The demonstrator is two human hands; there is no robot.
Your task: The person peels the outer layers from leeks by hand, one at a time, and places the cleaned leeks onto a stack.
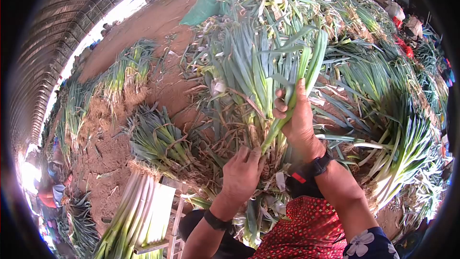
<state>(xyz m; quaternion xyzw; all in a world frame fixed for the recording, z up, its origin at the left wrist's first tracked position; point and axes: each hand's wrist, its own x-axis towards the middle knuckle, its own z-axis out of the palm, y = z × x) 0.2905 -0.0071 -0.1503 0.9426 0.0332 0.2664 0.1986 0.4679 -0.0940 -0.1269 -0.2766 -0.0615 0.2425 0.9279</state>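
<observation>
My right hand [298,120] is wrapped round the green upper part of a leek [275,132], whose leaves fan out above the fist. Lower down, my left hand [242,172] closes its fingers at the leek's lower end; the root end is hidden behind the fingers. Directly beyond my hands stands a thick bunch of untrimmed leeks [244,67] with dry outer leaves. By my left forearm, cleaned leeks [139,201] with white stems lie on a small stand [167,211], roots pointing away from me.
More leek bunches [127,76] lie on the dirt floor [108,163] to the left. Trimmed leeks [402,153] are piled at right. A heap of leaf waste [278,0] and a green sack [203,5] are at the back. A person [52,196] is at the far left.
</observation>
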